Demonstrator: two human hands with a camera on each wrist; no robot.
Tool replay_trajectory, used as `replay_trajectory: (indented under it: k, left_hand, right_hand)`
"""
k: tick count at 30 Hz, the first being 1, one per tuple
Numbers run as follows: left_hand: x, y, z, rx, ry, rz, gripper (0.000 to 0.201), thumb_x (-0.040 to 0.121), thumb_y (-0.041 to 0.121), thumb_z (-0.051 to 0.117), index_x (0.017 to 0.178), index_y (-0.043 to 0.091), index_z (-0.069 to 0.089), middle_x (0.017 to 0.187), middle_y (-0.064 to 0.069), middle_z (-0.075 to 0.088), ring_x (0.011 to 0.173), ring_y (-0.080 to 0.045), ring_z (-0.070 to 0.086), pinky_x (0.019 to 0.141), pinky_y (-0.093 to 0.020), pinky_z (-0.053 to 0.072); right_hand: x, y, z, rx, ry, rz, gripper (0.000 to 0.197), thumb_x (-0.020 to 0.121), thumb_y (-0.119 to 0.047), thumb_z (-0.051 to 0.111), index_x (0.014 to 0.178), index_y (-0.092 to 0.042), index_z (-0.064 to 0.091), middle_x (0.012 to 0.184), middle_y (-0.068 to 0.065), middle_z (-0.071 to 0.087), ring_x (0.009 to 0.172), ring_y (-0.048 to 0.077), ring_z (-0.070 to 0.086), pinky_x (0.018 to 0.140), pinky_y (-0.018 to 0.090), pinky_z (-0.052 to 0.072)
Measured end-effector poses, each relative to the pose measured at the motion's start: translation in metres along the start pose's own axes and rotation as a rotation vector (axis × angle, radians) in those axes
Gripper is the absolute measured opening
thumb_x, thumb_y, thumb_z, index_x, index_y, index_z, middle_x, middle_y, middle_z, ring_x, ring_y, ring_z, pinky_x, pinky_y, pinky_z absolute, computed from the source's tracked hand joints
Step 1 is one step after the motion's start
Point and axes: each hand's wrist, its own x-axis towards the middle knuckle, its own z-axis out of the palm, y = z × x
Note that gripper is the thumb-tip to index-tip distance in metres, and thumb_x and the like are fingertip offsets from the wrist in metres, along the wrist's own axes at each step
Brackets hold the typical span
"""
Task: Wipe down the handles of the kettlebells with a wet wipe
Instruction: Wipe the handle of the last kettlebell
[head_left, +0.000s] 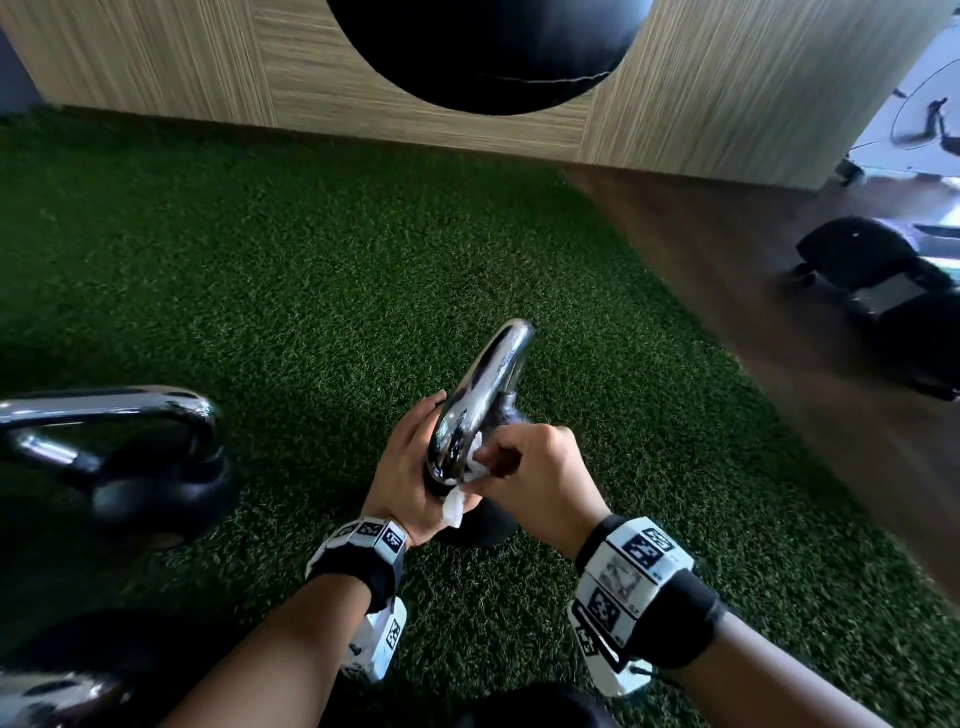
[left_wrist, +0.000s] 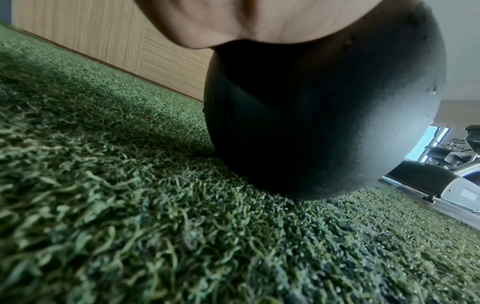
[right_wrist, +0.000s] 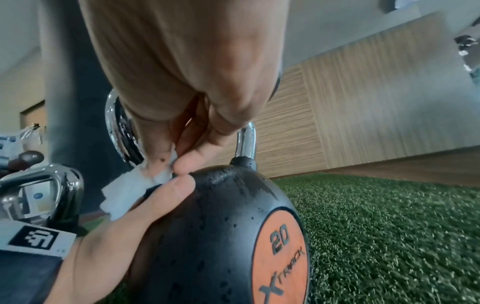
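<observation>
A black 20 kg kettlebell (right_wrist: 221, 226) with an orange disc stands on green turf (head_left: 311, 260). Its chrome handle (head_left: 485, 389) rises at the middle of the head view. My left hand (head_left: 410, 457) cups the left side of the ball, the thumb lying along it, and its palm (left_wrist: 259, 20) presses on the ball (left_wrist: 324, 123). My right hand (head_left: 498, 462) pinches a crumpled white wet wipe (head_left: 457, 506) against the near foot of the handle. In the right wrist view the wipe (right_wrist: 124, 191) hangs from the fingertips (right_wrist: 187, 162) beside the handle (right_wrist: 246, 142).
A second kettlebell (head_left: 130, 457) with a chrome handle stands to the left, and a third (head_left: 52, 691) shows at the bottom left corner. A large black ball (head_left: 488, 47) hangs before the wood-panel wall. Wood floor (head_left: 779, 312) and exercise machines (head_left: 883, 270) lie right.
</observation>
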Motion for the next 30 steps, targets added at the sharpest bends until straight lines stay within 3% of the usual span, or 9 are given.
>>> replay_trajectory:
  k: [6,9,13,18,20,23,25,27,30]
  left_hand:
    - [0.0,-0.004,0.0,-0.03,0.036,0.064,0.094,0.071,0.061,0.072,0.144,0.008,0.048,0.143,-0.02,0.054,0.131,-0.036,0.055,0.106,-0.054,0.05]
    - [0.0,-0.007,0.002,-0.067,0.03,0.054,0.097,0.071,0.07,0.07,0.147,0.015,0.044,0.146,-0.015,0.051,0.135,-0.032,0.052,0.108,-0.052,0.049]
    - [-0.001,-0.014,0.006,-0.006,0.067,0.086,0.102,0.078,0.08,0.059,0.141,-0.001,0.052,0.147,-0.014,0.05,0.14,-0.027,0.047,0.116,-0.041,0.042]
    - [-0.001,-0.013,0.009,-0.043,0.131,0.084,0.084,0.077,0.073,0.065,0.147,0.032,0.041,0.142,-0.007,0.056,0.132,-0.025,0.055,0.113,-0.04,0.044]
    - [-0.002,-0.012,0.008,-0.054,0.134,0.11,0.081,0.077,0.074,0.065,0.146,0.041,0.038,0.147,0.002,0.05,0.135,-0.021,0.052,0.116,-0.033,0.04]
    - [-0.001,-0.014,0.008,-0.016,0.132,0.137,0.082,0.078,0.074,0.066,0.141,0.025,0.046,0.148,0.004,0.045,0.138,-0.017,0.048,0.117,-0.029,0.037]
    - [-0.001,-0.015,0.01,-0.017,0.138,0.12,0.087,0.078,0.074,0.066,0.141,0.018,0.047,0.148,-0.003,0.046,0.138,-0.016,0.047,0.119,-0.028,0.035]
    - [-0.002,-0.016,0.012,-0.033,0.13,0.105,0.093,0.078,0.073,0.069,0.145,0.014,0.042,0.149,-0.011,0.047,0.139,-0.023,0.048,0.12,-0.037,0.037]
    - [-0.004,-0.015,0.013,-0.057,0.135,0.087,0.093,0.076,0.073,0.069,0.148,0.029,0.028,0.146,-0.018,0.051,0.135,-0.032,0.052,0.116,-0.047,0.041]
  right_hand:
    - [0.022,0.003,-0.004,0.071,-0.185,0.085,0.024,0.088,-0.002,0.072,0.11,0.004,0.068,0.096,-0.005,0.065,0.07,-0.012,0.059,0.064,0.004,0.049]
    - [0.029,-0.002,-0.009,-0.037,-0.277,0.061,0.013,0.09,-0.001,0.069,0.099,-0.01,0.069,0.082,-0.019,0.062,0.064,-0.019,0.059,0.059,0.001,0.046]
    - [0.033,-0.003,-0.023,0.07,-0.347,0.072,0.044,0.089,0.004,0.069,0.075,-0.038,0.064,0.073,-0.026,0.07,0.072,-0.005,0.068,0.069,0.019,0.057]
    - [0.046,-0.006,-0.019,0.006,-0.427,0.01,0.02,0.091,0.003,0.065,0.092,-0.015,0.073,0.085,-0.009,0.072,0.076,0.009,0.071,0.07,0.028,0.061]
    - [0.044,-0.003,-0.021,0.212,-0.424,0.068,0.021,0.089,0.008,0.065,0.095,-0.011,0.074,0.091,0.0,0.078,0.086,0.018,0.075,0.077,0.034,0.062]
    - [0.038,0.005,-0.023,0.508,-0.45,0.14,0.031,0.089,0.01,0.063,0.093,-0.018,0.075,0.09,-0.004,0.079,0.083,0.008,0.074,0.073,0.02,0.058]
    - [0.034,0.008,-0.019,0.768,-0.43,0.182,0.022,0.09,0.007,0.061,0.105,-0.003,0.073,0.101,0.008,0.077,0.091,0.016,0.073,0.081,0.025,0.06]
    - [0.033,0.014,-0.013,1.082,-0.378,0.267,0.028,0.09,0.008,0.057,0.117,0.014,0.061,0.108,0.022,0.071,0.092,0.026,0.072,0.087,0.033,0.06]
    - [0.034,0.017,-0.008,1.38,-0.32,0.336,0.026,0.093,0.015,0.046,0.116,0.015,0.058,0.105,0.023,0.071,0.088,0.027,0.073,0.085,0.034,0.061]
